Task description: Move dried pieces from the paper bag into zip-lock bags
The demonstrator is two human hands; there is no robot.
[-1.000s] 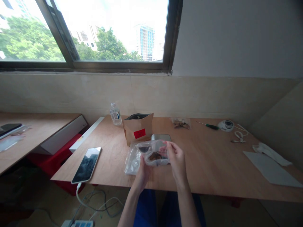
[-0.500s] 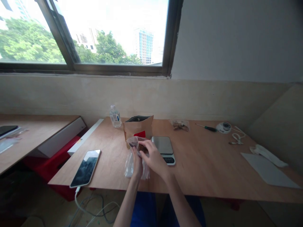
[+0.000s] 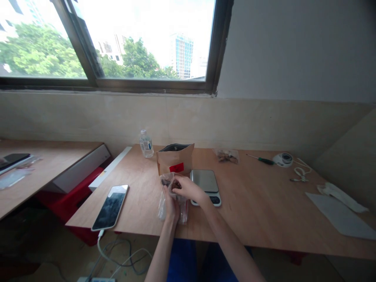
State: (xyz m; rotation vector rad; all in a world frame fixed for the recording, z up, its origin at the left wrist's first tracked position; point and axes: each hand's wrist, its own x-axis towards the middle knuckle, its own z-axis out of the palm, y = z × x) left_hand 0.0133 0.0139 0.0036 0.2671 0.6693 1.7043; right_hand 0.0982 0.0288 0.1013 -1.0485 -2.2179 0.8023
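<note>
A clear plastic bag (image 3: 164, 203) with dark pieces inside stands on the wooden table (image 3: 258, 207), held upright. My left hand (image 3: 171, 205) grips its side from below. My right hand (image 3: 188, 189) is closed at the bag's top opening, fingers pinched around the dark contents. Just behind the bag stands a brown paper pouch (image 3: 175, 159) with a red label, its top open. A small silver kitchen scale (image 3: 205, 184) lies right of my hands.
A phone (image 3: 111, 206) on a cable lies at the table's left front. A water bottle (image 3: 145, 143), a second small bag (image 3: 226, 156), a screwdriver (image 3: 261, 159), a white round device (image 3: 283, 159), cords and white sheets (image 3: 340, 213) lie further back and right. Another desk (image 3: 35, 172) stands left.
The bag has gone from being held up in the air in front of me down onto the table. My right hand has shifted left to its top opening.
</note>
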